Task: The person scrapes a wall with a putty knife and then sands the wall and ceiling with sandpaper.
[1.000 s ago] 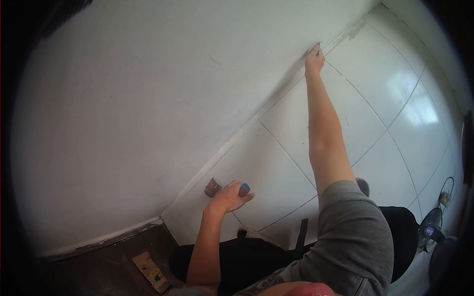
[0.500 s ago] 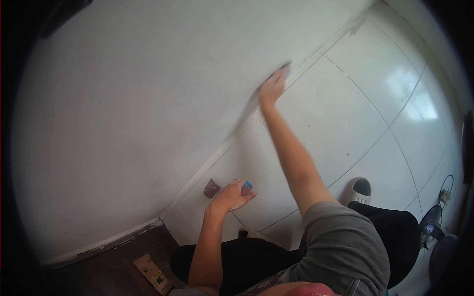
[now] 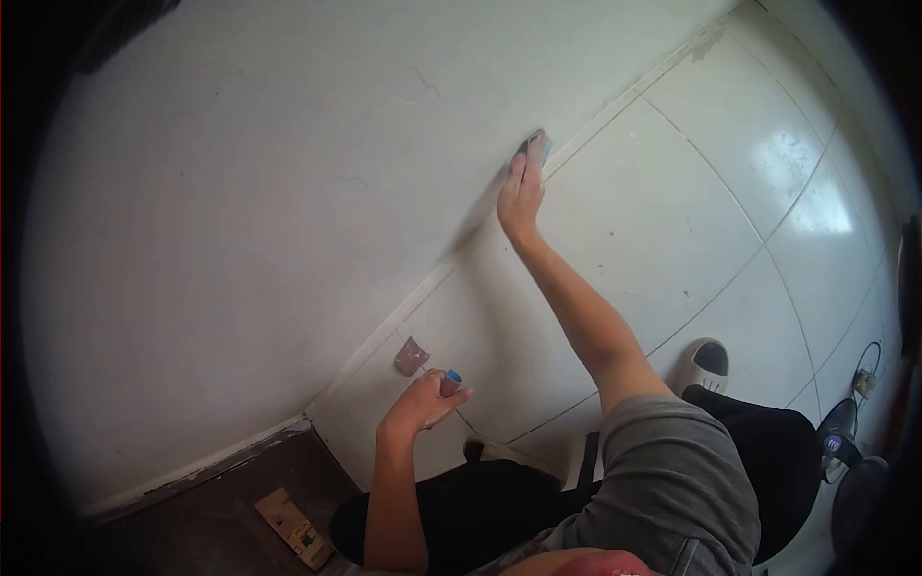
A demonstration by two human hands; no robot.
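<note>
My right hand (image 3: 521, 195) lies stretched against the bottom of the white wall (image 3: 269, 211), just above the floor joint. Its fingers press what looks like a folded piece of sandpaper (image 3: 546, 150), dark on one side and blue on the other. Lower down, my left hand (image 3: 419, 403) is closed around a curled piece of sandpaper (image 3: 448, 385), brown with a blue end poking out above the thumb. Close beside that hand, a small curved brown scrap (image 3: 411, 356) rests on the tiled floor (image 3: 653, 202).
A dark brown board or floor section (image 3: 216, 518) carries a pale wooden block with a label (image 3: 293, 528) at lower left. My shoe (image 3: 709, 363) stands on the tiles. A black object with a cord (image 3: 838, 432) is at the right edge. Small specks dot the tiles.
My right hand has shifted back slightly along the wall's foot, with the sandpaper still under its fingers. The left hand has moved a little left and down, keeping its curled piece.
</note>
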